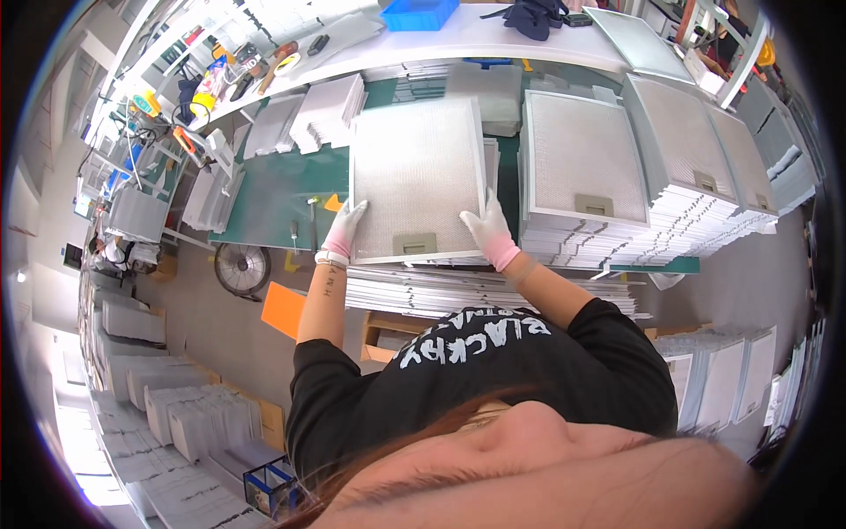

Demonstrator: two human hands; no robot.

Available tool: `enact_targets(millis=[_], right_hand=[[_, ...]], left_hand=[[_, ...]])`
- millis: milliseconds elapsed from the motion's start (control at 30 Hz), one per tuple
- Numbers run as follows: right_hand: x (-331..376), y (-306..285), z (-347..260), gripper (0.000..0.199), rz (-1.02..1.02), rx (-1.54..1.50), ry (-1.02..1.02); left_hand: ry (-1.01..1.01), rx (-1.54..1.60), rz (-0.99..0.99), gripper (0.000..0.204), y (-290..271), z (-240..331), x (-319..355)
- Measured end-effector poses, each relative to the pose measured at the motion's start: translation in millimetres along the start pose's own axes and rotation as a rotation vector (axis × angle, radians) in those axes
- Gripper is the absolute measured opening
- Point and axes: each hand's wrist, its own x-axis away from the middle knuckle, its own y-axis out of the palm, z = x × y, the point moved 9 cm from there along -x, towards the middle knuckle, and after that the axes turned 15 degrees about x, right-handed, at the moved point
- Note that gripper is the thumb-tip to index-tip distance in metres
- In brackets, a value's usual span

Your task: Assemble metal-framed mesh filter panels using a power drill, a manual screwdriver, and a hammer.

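Note:
A silvery mesh filter panel (419, 167) with a thin metal frame lies in front of me, with a small grey-beige latch plate (414, 243) near its close edge. My left hand (345, 231), in a white and pink glove, is closed on the panel's left edge close to the lower corner. On the opposite edge, my right hand (490, 233), gloved the same way, grips with its thumb over the face. The fingers under the panel are hidden. Just right of it, a tall stack of similar mesh panels (586, 159) stands on the green table (291, 189).
More panel stacks (683, 141) line the right side. A hammer (312, 220) lies left of my left hand. Behind runs a white shelf (370, 55) with a blue bin (419, 14). Flat frames (414, 293) are piled below the table's close edge; a wheel (242, 268) stands on the left.

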Motion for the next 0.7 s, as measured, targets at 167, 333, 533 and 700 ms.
enact_targets(millis=[167,333,533,700], right_hand=[[-11.8,-42.8,-42.8,0.097,0.086,-0.359,-0.410],[-30.8,-36.4,-34.9,0.100,-0.020,-0.268,-0.366],[-35.0,-1.6,16.8,0.105,-0.124,-0.267,-0.244],[-42.6,-11.8,10.2,0.107,-0.292,-0.489,-0.164]], left_hand=[[0.445,0.165,-0.011,0.049,25.5,67.3,29.9],[0.497,0.229,-0.178,0.057,1.9,56.5,3.3],[0.286,0.102,-0.114,0.065,-1.3,-2.7,-4.4],[0.476,0.175,-0.443,0.120,25.5,39.6,18.4]])
